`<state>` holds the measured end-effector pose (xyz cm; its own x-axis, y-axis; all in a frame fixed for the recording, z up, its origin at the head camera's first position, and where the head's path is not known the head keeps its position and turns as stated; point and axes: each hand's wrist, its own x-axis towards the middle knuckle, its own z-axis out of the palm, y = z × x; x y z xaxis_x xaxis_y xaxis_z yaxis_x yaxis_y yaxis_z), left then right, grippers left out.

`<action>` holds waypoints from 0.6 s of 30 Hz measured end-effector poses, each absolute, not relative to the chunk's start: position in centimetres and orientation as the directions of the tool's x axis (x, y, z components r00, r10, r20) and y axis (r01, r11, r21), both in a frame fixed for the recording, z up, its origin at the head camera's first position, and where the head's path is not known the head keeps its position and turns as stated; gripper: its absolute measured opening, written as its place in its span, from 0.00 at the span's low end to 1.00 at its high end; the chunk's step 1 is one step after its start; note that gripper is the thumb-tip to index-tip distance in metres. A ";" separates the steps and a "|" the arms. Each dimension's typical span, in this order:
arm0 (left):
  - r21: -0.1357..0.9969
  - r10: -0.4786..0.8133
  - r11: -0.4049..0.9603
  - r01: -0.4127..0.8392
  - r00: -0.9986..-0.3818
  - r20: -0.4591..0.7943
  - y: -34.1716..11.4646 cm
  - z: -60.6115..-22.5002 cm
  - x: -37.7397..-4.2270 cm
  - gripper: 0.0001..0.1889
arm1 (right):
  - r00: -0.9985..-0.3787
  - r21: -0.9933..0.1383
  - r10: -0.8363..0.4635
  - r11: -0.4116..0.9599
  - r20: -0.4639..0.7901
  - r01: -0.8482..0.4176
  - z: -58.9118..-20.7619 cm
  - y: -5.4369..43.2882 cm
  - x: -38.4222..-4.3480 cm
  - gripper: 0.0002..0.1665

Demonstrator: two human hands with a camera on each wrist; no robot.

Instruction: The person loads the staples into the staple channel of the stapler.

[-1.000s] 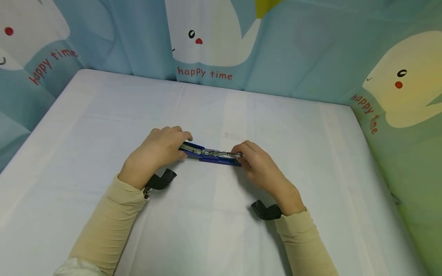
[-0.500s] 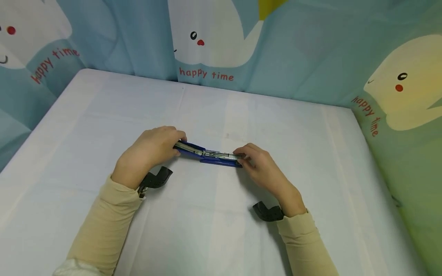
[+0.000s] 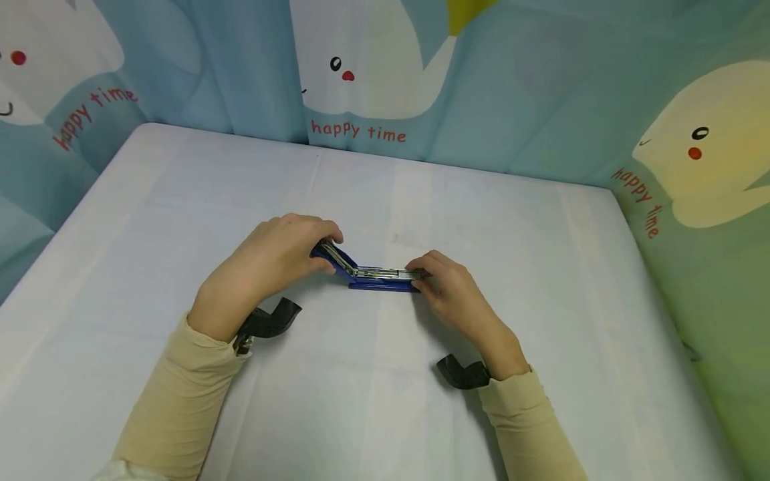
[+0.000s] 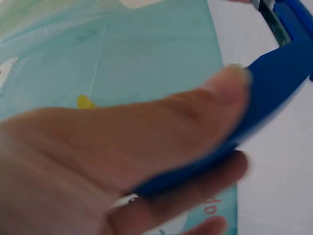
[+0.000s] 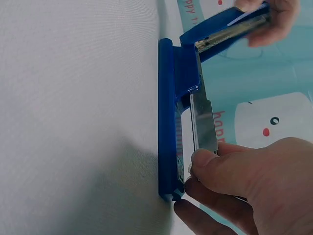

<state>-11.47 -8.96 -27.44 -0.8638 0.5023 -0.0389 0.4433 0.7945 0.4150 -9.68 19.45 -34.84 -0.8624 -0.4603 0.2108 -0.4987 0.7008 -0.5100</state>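
A blue stapler [image 3: 383,287] is spread open, its base [image 5: 167,122] seemingly resting on the surface [image 3: 373,401]. Left of the base, the raised cover [image 4: 279,73] is grasped by the left hand [image 3: 273,259]; at the base's right end, the metal magazine [image 5: 203,117] is pinched by the right hand [image 3: 448,284]. The magazine is best held steady while the cover is turned smoothly, without twisting.

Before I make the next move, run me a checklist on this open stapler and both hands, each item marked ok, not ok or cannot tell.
1. Left hand grips the blue cover: ok.
2. Right hand pinches the metal rail: ok.
3. Blue cover tilted away from the metal rail: ok.
4. Gap between metal rail and blue base: ok.
5. Right hand clear of the blue base: cannot tell.
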 end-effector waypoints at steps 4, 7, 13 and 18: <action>0.465 0.521 0.739 0.488 -0.851 0.066 -8.3 -27.6 -11.5 0.23 | -0.876 -0.514 -0.439 0.714 0.201 -0.476 -34.7 19.4 -9.6 0.13; 0.487 0.531 0.703 0.519 -0.838 0.127 -7.7 -27.9 -11.6 0.25 | -0.882 -0.523 -0.431 0.716 0.190 -0.463 -34.7 19.4 -9.5 0.13; 0.523 0.535 0.671 0.525 -0.832 0.149 -6.9 -28.9 -11.6 0.29 | -0.881 -0.522 -0.443 0.718 0.170 -0.461 -34.9 19.3 -9.4 0.12; 0.560 0.530 0.643 0.522 -0.831 0.167 -6.3 -29.3 -11.8 0.26 | -0.880 -0.514 -0.434 0.720 0.191 -0.467 -34.9 19.2 -9.5 0.12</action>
